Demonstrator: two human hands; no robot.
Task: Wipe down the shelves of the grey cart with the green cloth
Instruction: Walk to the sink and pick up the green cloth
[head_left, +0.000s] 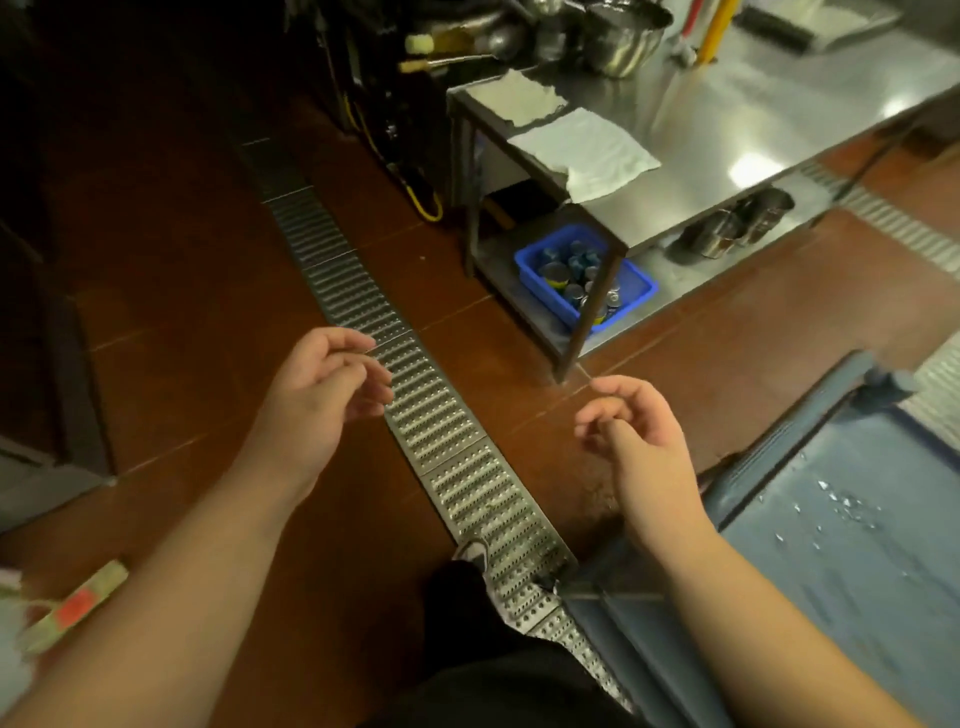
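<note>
The grey cart stands at the lower right, its top shelf wet with scattered droplets. No green cloth is in view. My left hand hovers over the brown floor left of the drain grate, fingers loosely curled, holding nothing. My right hand hangs just left of the cart's corner, fingers also loosely curled and empty. Neither hand touches the cart.
A metal drain grate runs diagonally across the tiled floor. A steel table at the upper right carries a white cloth, a grey cloth and a metal bowl. A blue crate of cans sits on its lower shelf.
</note>
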